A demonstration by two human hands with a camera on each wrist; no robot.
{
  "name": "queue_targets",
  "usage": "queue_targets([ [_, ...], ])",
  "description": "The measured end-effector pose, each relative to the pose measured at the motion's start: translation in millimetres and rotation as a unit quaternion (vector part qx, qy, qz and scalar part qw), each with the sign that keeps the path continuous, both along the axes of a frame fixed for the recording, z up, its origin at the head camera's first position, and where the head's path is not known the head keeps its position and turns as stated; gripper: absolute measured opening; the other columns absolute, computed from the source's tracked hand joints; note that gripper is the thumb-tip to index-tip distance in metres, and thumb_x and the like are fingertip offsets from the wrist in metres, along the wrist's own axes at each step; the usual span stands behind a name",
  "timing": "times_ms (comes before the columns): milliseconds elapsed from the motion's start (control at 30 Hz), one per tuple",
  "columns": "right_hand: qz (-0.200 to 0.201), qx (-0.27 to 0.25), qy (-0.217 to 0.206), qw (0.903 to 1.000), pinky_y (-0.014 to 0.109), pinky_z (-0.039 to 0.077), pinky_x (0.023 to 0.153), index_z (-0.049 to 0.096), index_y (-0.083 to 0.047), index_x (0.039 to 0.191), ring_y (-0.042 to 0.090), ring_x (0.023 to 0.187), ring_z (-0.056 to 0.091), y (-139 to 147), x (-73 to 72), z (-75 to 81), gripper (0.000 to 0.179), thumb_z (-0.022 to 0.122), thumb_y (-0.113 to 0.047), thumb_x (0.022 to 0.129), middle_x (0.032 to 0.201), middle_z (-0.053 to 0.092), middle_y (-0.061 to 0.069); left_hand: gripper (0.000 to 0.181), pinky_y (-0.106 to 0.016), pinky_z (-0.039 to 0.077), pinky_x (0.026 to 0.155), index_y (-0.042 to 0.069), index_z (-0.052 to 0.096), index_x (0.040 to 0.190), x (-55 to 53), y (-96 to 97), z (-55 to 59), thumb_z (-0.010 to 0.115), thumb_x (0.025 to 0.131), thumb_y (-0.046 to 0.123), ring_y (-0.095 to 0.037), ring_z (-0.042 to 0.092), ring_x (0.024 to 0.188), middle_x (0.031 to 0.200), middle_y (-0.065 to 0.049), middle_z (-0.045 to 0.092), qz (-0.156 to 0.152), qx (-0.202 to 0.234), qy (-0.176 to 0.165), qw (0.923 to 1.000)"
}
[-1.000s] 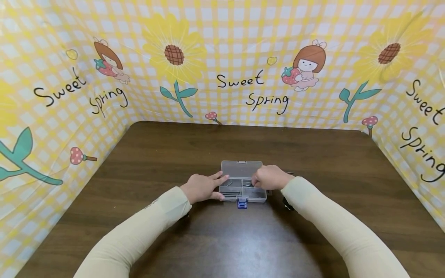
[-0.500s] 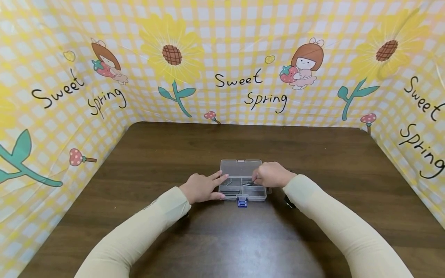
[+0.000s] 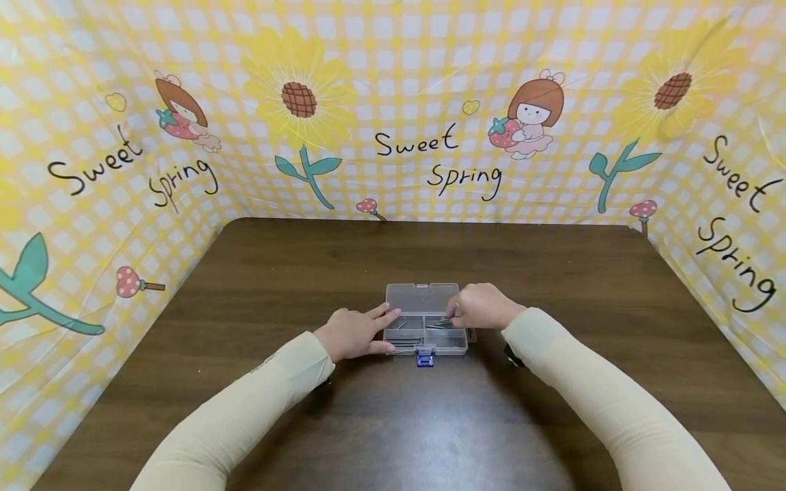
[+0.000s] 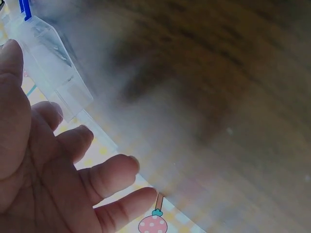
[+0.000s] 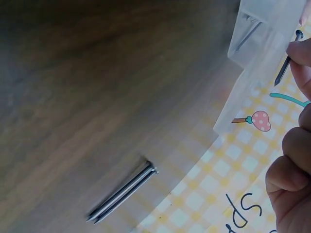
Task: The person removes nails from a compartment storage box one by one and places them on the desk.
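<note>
A clear plastic compartment box [image 3: 446, 339] lies on the table with its lid [image 3: 422, 299] laid back and a blue latch [image 3: 425, 359] at the front. Nails [image 3: 406, 341] show in its front left compartment, and more metal pieces lie in the back ones. My left hand [image 3: 353, 334] rests against the box's left side, fingers spread. Over the back right compartment, my right hand [image 3: 489, 305] pinches a nail [image 5: 282, 72] between thumb and finger, point downward in the right wrist view. Its other fingers are curled into the palm.
A few loose nails [image 5: 121, 191] lie together on the wooden table [image 3: 307, 259] beyond the right hand, which hides them in the head view. A yellow checked cloth [image 3: 417, 82] walls the table at the back and both sides.
My right hand has risen a little and shifted to the right from inside the back right compartment. The left hand stays at the box's left side. The head view has shifted slightly.
</note>
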State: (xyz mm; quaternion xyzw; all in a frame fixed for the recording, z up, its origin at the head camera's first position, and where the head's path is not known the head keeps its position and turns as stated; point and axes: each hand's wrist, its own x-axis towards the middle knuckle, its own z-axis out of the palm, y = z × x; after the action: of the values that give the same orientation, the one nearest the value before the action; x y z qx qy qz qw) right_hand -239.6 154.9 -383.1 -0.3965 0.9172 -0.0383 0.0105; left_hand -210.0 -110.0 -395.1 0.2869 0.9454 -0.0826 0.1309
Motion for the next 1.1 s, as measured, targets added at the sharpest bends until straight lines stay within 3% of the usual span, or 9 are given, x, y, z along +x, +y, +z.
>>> queue_targets([
  [200,-0.005,-0.003,-0.009,0.9999,0.035,0.051,0.064,0.075,-0.015,0.086,0.013,0.071,0.065,3,1.1,0.8,0.009,0.068,-0.015,0.082,0.083,0.071,-0.004,0.075,-0.028,0.027,0.046,0.026,0.029,0.152,1.3,-0.7,0.1,0.047,0.090,0.063,-0.014,0.040,0.043,0.154,0.001,0.031,0.000,0.003,0.003,1.0000],
  [367,-0.014,-0.006,-0.011,0.9998,0.034,0.052,0.066,0.076,-0.015,0.087,0.013,0.075,0.066,8,0.3,2.3,0.010,0.066,-0.014,0.082,0.085,0.072,-0.004,0.075,-0.028,0.031,0.051,0.030,0.027,0.152,1.7,1.0,0.9,0.043,0.089,0.066,-0.015,0.036,0.041,0.154,0.004,0.031,-0.002,-0.024,0.019,0.9995],
  [567,-0.015,-0.012,-0.017,0.9997,0.035,0.052,0.069,0.074,-0.013,0.086,0.013,0.076,0.065,12,-1.2,7.6,0.009,0.066,-0.014,0.083,0.083,0.070,-0.005,0.075,-0.030,0.038,0.057,0.031,0.026,0.153,1.0,1.3,1.9,0.042,0.089,0.067,-0.017,0.043,0.045,0.155,0.005,0.030,0.004,-0.033,0.019,0.9993],
  [767,-0.016,-0.016,-0.013,0.9997,0.034,0.052,0.067,0.075,-0.013,0.085,0.011,0.072,0.064,16,0.2,8.5,0.009,0.066,-0.013,0.083,0.081,0.070,-0.005,0.072,-0.030,0.036,0.055,0.030,0.029,0.152,2.7,-0.9,2.7,0.042,0.090,0.065,-0.020,0.050,0.053,0.155,-0.005,0.029,-0.003,-0.021,0.025,0.9994],
  [933,-0.020,-0.012,-0.010,0.9997,0.034,0.052,0.067,0.075,-0.013,0.085,0.011,0.072,0.066,18,0.3,7.5,0.009,0.067,-0.013,0.083,0.081,0.071,-0.005,0.072,-0.029,0.037,0.055,0.027,0.030,0.152,4.8,-2.7,3.9,0.040,0.091,0.066,-0.017,0.049,0.052,0.153,-0.006,0.034,-0.012,-0.017,0.029,0.9994],
  [1100,-0.023,-0.010,-0.002,0.9997,0.034,0.053,0.067,0.076,-0.013,0.087,0.012,0.073,0.066,19,-0.8,6.5,0.010,0.067,-0.013,0.083,0.082,0.072,-0.005,0.073,-0.029,0.035,0.054,0.029,0.029,0.152,2.9,-2.7,1.0,0.042,0.090,0.066,-0.018,0.048,0.054,0.155,-0.003,0.030,-0.005,-0.010,0.025,0.9996],
])
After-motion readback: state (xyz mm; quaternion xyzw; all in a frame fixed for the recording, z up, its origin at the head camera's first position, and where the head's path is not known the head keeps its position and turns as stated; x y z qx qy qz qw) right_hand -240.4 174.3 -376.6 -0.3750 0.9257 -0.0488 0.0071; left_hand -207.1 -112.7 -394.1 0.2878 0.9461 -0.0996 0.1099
